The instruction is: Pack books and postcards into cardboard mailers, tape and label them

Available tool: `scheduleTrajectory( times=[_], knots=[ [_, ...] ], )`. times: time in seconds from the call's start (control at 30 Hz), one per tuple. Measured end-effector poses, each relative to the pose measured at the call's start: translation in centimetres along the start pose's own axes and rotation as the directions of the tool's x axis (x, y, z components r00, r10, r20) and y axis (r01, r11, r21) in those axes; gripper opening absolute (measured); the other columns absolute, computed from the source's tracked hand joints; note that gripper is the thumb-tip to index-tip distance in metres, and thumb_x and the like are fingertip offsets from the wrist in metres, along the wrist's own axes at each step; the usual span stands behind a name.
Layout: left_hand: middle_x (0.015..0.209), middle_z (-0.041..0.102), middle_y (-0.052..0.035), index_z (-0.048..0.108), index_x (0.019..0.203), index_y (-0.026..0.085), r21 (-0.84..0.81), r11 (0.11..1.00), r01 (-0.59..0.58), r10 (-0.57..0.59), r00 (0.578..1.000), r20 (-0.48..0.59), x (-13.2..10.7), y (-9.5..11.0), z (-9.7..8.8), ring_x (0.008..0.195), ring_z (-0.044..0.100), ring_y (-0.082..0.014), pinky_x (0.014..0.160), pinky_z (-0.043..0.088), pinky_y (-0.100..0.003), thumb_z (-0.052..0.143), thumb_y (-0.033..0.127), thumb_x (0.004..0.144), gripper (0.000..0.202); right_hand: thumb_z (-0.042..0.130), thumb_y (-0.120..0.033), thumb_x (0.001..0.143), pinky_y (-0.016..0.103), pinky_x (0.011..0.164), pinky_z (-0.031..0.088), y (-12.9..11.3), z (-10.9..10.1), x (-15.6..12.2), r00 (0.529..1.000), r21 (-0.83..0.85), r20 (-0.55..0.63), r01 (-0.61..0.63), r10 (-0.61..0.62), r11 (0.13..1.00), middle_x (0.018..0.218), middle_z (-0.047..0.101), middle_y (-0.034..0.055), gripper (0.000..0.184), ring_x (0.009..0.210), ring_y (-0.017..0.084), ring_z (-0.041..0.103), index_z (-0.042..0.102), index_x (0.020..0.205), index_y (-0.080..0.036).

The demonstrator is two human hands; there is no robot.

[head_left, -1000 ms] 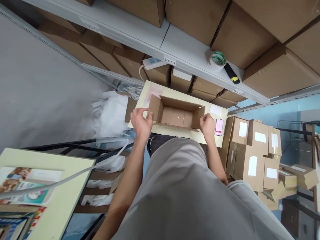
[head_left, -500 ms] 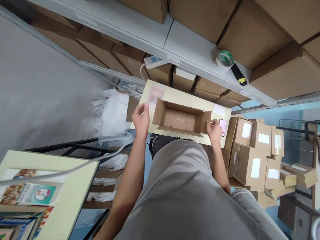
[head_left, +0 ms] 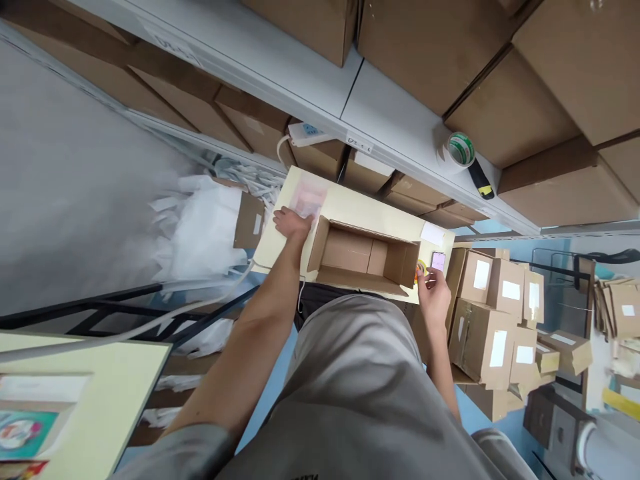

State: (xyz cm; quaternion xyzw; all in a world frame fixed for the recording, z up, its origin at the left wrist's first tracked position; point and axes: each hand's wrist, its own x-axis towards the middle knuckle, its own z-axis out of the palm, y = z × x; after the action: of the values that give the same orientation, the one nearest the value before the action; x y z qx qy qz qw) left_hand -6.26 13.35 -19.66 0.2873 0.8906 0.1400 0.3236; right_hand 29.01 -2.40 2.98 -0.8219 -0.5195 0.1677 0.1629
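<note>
An open cardboard box point(head_left: 356, 253) stands with its flaps up on a small cream table point(head_left: 357, 212). My left hand point(head_left: 291, 223) reaches past the box's left flap and lies flat on the edge of a pinkish see-through sheet point(head_left: 310, 197) at the table's far left corner. My right hand point(head_left: 433, 295) hovers at the table's right end with fingers apart, its fingertips just below a phone point(head_left: 439, 261) with a lit screen. A small orange-yellow round thing point(head_left: 420, 269) sits between the box and my thumb. A white label point(head_left: 433, 233) lies beyond the phone.
A grey shelf above the table carries a tape roll point(head_left: 461, 149), a yellow-black knife point(head_left: 481, 181), a power strip point(head_left: 306, 133) and big cartons. Small labelled boxes point(head_left: 495, 300) pile up at the right. White bags point(head_left: 200, 227) lie left. Another cream table point(head_left: 95, 393) stands lower left.
Both hands have let go of the box's side flaps. My left hand moved forward onto the pinkish sheet; my right hand moved right and down, below the phone. The view swung rightward.
</note>
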Motion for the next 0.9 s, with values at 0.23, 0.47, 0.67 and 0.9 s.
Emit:
scheduleTrajectory(
  times=[0.23, 0.47, 0.67, 0.9],
  knots=[
    [0.150, 0.062, -0.0305, 0.063, 0.138, 0.008, -0.027, 0.999, -0.043, 0.043, 0.999, 0.004, -0.2, -0.6, -1.4, 0.143, 0.062, -0.0456, 0.123, 0.051, -0.058, 0.077, 0.023, 0.093, 0.050, 0.043, -0.090, 0.097, 0.036, 0.072, 0.052, -0.8, 0.5, -0.2, 0.999, -0.010, 0.041, -0.014, 0.015, 1.000, 0.093, 0.082, 0.0142, 0.081, 0.073, 0.026, 0.072, 0.077, 0.112, -0.017],
    [0.125, 0.075, -0.0173, 0.061, 0.132, 0.015, -0.288, 0.928, -0.238, 0.187, 0.963, -0.193, -4.2, -2.7, -7.9, 0.125, 0.074, -0.0330, 0.118, 0.056, -0.046, 0.061, 0.027, 0.105, 0.030, 0.055, -0.076, 0.098, 0.039, 0.079, 0.060, -2.8, 1.1, 0.5, 0.993, 0.176, 0.104, 0.044, -0.063, 0.983, 0.093, 0.081, 0.0122, 0.064, 0.080, 0.025, 0.074, 0.077, 0.112, -0.017],
    [0.117, 0.078, -0.0096, 0.059, 0.118, 0.024, -0.763, 0.524, -0.380, 0.398, 0.900, -0.175, -12.8, -2.9, -13.7, 0.109, 0.079, -0.0281, 0.101, 0.066, -0.042, 0.079, 0.068, 0.094, 0.054, 0.063, -0.071, 0.103, 0.044, 0.097, 0.068, -6.6, 2.1, 0.5, 0.918, 0.610, 0.264, 0.078, -0.296, 0.788, 0.109, 0.087, 0.0115, 0.054, 0.101, 0.027, 0.083, 0.078, 0.119, -0.022],
    [0.101, 0.081, -0.0055, 0.061, 0.105, 0.023, -0.899, 0.417, -0.132, 0.576, 0.804, 0.149, -22.3, 0.8, -10.2, 0.092, 0.080, -0.0237, 0.085, 0.066, -0.035, 0.091, 0.066, 0.085, 0.056, 0.081, -0.078, 0.092, 0.044, 0.104, 0.071, -9.2, 2.3, 0.7, 0.845, 0.845, 0.295, -0.013, -0.446, 0.535, 0.128, 0.086, 0.0094, 0.072, 0.111, 0.027, 0.084, 0.074, 0.140, -0.026]
  ],
)
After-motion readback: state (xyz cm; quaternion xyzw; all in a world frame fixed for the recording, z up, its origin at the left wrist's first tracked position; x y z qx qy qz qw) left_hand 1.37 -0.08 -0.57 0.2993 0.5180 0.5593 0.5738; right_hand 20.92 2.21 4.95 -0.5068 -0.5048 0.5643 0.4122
